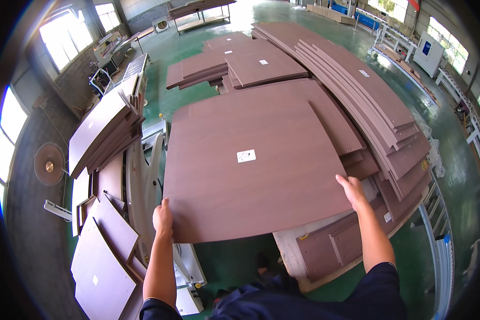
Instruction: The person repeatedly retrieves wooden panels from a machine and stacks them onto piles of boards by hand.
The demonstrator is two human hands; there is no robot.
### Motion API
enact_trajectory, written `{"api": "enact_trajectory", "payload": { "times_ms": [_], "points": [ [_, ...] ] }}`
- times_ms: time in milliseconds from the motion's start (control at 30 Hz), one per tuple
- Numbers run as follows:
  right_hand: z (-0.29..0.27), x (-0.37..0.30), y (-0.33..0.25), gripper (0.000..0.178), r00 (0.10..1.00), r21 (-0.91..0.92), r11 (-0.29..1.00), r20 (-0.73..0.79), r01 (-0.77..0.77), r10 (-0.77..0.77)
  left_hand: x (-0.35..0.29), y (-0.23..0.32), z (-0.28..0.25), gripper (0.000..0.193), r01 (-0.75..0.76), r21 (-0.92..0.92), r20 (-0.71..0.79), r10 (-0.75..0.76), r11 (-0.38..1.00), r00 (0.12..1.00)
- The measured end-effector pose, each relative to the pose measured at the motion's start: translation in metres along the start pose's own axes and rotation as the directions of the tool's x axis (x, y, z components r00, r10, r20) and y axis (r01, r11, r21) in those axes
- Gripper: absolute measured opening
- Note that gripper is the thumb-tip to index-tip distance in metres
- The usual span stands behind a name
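Green floor (453, 176), brown panel (250, 170), both hands gripping near corners

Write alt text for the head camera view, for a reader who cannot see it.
A person's left hand and right hand grip the near corners of a large brown wood-grain panel bearing a small white label, atop stacked panels. More brown boards lean at left, above a green workshop floor.
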State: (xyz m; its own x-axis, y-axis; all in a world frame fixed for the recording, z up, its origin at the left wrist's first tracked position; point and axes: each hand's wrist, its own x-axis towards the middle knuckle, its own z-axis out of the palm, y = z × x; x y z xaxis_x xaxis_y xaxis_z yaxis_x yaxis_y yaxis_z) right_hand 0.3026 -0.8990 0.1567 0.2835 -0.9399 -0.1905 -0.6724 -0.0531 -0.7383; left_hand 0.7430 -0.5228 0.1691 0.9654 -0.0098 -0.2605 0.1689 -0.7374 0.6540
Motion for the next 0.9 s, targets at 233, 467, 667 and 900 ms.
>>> {"api": "enact_trajectory", "payload": {
  "times_ms": [233, 467, 667, 900],
  "points": [
    [0.028, 0.036, -0.027, 0.055, 0.887, -0.622, 0.722, -0.091, 0.304, -0.452, 0.003, 0.043, 0.075, 0.083, -0.568, 0.174, 0.229, 0.528, 0.805, 0.818],
    [0.058, 0.130, -0.020, 0.042, 0.682, -0.636, 0.609, -0.173, 0.474, -0.711, 0.004, 0.080, 0.119, 0.078, -0.509, 0.180, 0.064, 0.507, 0.842, 0.860],
    [0.026, 0.163, 0.016, 0.045, 0.723, -0.733, 0.552, -0.121, 0.397, -0.680, -0.008, 0.087, 0.133, 0.068, -0.516, 0.074, 0.064, 0.513, 0.853, 0.856],
    [0.042, 0.173, -0.002, 0.038, 0.686, -0.762, 0.510, -0.121, 0.398, -0.717, -0.065, -0.032, 0.054, 0.056, -0.392, -0.191, 0.075, 0.412, 0.900, 0.908]
  ]
}}
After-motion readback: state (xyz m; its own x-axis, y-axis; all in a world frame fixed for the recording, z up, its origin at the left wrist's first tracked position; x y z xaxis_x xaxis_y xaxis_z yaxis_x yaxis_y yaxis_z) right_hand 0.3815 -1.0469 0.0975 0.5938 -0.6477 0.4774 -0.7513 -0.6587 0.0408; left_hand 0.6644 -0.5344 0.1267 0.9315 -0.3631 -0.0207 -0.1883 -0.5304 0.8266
